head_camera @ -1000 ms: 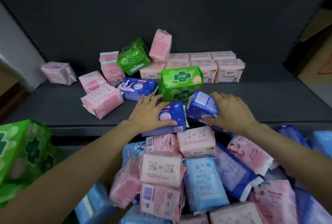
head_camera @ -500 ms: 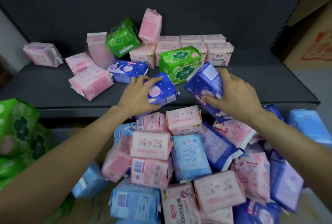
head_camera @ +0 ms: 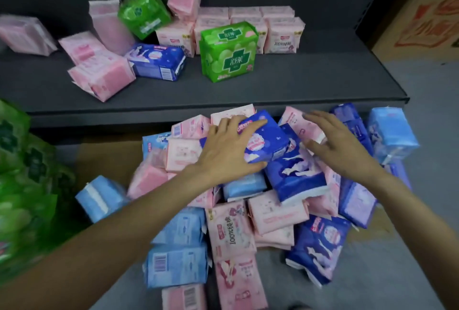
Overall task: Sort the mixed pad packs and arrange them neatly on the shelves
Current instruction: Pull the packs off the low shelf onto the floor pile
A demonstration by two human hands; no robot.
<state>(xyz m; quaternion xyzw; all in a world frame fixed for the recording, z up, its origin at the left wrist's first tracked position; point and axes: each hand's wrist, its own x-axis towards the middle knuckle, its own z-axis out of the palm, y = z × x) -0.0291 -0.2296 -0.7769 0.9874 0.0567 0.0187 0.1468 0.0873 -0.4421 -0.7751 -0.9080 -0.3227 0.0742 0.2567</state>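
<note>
Left hand (head_camera: 229, 150) grips a dark blue pad pack (head_camera: 263, 139), fingers over its top, thumb under its near edge. Right hand (head_camera: 335, 147) just right of it, fingers straight and spread, holding nothing, over a pink pack (head_camera: 296, 121) and a second dark blue pack (head_camera: 295, 175). Both atop the mixed pile (head_camera: 231, 230). Shelf (head_camera: 273, 86) beyond the hands carries sorted pink packs (head_camera: 283, 34) and a green pack (head_camera: 228, 51).
</note>
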